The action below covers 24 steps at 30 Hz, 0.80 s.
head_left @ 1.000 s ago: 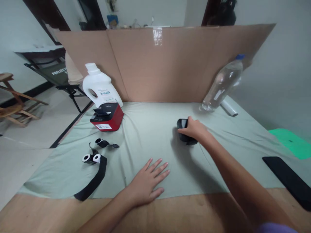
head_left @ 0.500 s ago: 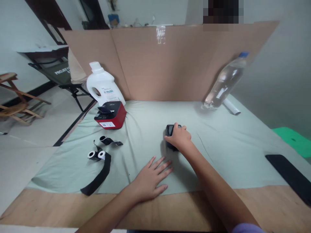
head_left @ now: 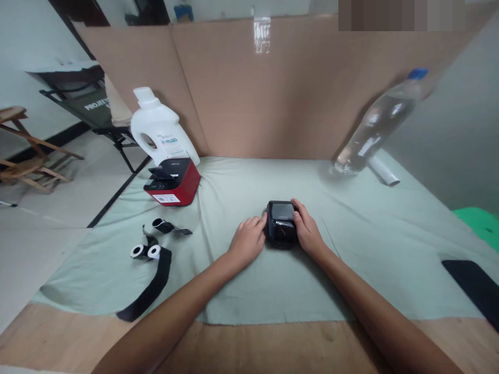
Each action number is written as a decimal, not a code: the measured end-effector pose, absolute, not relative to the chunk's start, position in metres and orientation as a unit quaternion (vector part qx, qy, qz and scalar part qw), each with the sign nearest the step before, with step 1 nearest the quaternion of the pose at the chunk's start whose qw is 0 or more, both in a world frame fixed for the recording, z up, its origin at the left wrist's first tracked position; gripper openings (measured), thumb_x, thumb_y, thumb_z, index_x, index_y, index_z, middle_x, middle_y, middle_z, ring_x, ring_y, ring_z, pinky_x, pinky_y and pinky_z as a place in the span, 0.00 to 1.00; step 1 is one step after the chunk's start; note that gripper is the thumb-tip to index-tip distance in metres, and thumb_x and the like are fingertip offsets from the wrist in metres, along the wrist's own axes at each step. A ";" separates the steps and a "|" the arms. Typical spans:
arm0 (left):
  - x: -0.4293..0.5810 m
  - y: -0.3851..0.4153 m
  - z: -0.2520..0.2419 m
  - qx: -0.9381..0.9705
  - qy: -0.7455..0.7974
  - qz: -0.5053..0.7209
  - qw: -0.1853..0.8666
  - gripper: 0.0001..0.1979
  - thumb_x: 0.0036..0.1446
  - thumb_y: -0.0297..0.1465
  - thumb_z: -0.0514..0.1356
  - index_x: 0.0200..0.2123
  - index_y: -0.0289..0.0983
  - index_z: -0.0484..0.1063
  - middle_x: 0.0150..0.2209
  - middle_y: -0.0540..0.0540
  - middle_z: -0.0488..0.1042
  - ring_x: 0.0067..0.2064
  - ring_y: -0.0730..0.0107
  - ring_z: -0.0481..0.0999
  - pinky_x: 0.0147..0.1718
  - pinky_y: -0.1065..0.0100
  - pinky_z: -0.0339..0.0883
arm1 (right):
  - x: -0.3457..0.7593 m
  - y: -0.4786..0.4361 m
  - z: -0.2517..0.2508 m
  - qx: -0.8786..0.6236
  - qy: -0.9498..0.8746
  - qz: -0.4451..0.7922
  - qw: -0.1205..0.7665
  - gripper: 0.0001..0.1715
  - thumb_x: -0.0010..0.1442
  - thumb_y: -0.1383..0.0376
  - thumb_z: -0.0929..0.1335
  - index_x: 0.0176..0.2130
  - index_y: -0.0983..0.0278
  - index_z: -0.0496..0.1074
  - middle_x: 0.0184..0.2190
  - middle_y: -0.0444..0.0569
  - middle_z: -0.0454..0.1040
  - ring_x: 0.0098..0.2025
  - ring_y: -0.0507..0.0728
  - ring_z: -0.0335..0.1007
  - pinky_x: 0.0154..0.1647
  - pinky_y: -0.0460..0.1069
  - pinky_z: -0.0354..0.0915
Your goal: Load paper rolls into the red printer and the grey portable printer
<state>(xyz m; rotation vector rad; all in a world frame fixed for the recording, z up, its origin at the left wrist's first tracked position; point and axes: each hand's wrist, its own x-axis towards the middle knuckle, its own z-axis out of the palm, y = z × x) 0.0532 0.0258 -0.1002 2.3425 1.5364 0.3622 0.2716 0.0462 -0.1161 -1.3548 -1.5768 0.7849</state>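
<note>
A small black portable printer [head_left: 282,224] with a grey upper panel and a glossy lower lid sits on the green cloth in front of me. My right hand [head_left: 307,224] is wrapped around its right side, thumb on the near edge and fingers at the far corner. Against its left side, my left hand [head_left: 248,239] has its fingers curled and the index fingertip pressing on the casing. The undersides of both hands' grips are hidden. To the left lie black strips on white-cored rolls [head_left: 154,252] and a smaller loose black roll [head_left: 162,225].
A red and black box-shaped machine [head_left: 187,182] stands at the back left before a white jug [head_left: 161,124]. A clear bottle [head_left: 376,130] leans on the cardboard panel [head_left: 265,98], beside a grey-white tube [head_left: 384,169]. A black flat pad [head_left: 470,283] lies at the right edge.
My left hand has risen from lying flat on the cloth to the printer's left side. My right hand has shifted from over the printer's top to its right side, uncovering the top.
</note>
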 end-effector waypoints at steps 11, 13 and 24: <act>0.060 0.021 -0.107 0.835 0.538 0.087 0.079 0.30 0.65 0.24 0.49 0.70 0.31 0.56 0.51 0.38 0.75 0.51 0.55 0.72 0.48 0.56 0.63 | 0.269 0.039 -0.119 -0.552 -0.604 0.339 0.464 0.46 0.70 0.39 0.53 0.74 0.64 0.51 0.68 0.58 0.63 0.71 0.66 0.59 0.72 0.65 0.54; 0.060 0.022 -0.106 0.837 0.536 0.082 0.073 0.29 0.65 0.24 0.49 0.69 0.31 0.56 0.51 0.38 0.75 0.51 0.55 0.72 0.48 0.56 0.63 | 0.270 0.039 -0.119 -0.550 -0.604 0.346 0.461 0.46 0.70 0.39 0.53 0.74 0.63 0.50 0.68 0.57 0.63 0.71 0.66 0.59 0.72 0.65 0.53; 0.062 0.019 -0.108 0.838 0.539 0.078 0.039 0.29 0.66 0.25 0.50 0.69 0.33 0.57 0.47 0.38 0.76 0.49 0.55 0.74 0.46 0.56 0.59 | 0.271 0.039 -0.113 -0.554 -0.603 0.351 0.455 0.48 0.69 0.38 0.54 0.74 0.63 0.50 0.68 0.57 0.64 0.70 0.65 0.59 0.71 0.64 0.56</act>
